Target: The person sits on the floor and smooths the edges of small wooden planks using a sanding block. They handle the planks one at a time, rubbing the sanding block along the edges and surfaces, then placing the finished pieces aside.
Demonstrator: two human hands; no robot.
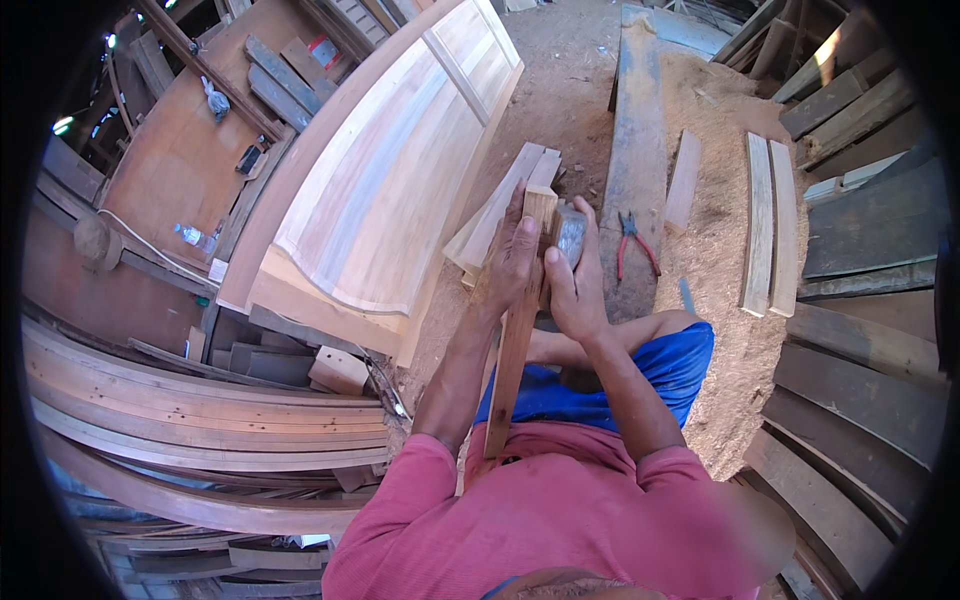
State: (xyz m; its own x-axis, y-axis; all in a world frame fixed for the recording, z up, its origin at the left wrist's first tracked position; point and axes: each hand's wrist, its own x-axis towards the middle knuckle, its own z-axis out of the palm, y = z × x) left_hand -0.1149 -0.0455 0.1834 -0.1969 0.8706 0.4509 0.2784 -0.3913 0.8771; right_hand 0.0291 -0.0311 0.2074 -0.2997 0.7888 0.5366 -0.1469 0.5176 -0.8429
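My left hand (pixel 513 258) is wrapped round the upper part of a long wooden strip (pixel 517 345), which slopes from near my chest up to a squared end. My right hand (pixel 578 285) grips a rounded, shiny grey object (pixel 571 236) against the strip's right side; its kind cannot be made out, and the palm partly hides it. Pliers with red handles (pixel 628 247) lie partly opened on a worn plank (pixel 638 130) just right of that hand. Beyond my left hand rest several pale wood pieces (pixel 500 200).
A large pale wooden panel (pixel 390 190) leans along the left. Curved boards (pixel 200 400) are stacked at the lower left. Two narrow boards (pixel 768 225) lie on sawdust at the right, near stacked dark planks (pixel 860 390). A plastic bottle (pixel 195 238) sits far left.
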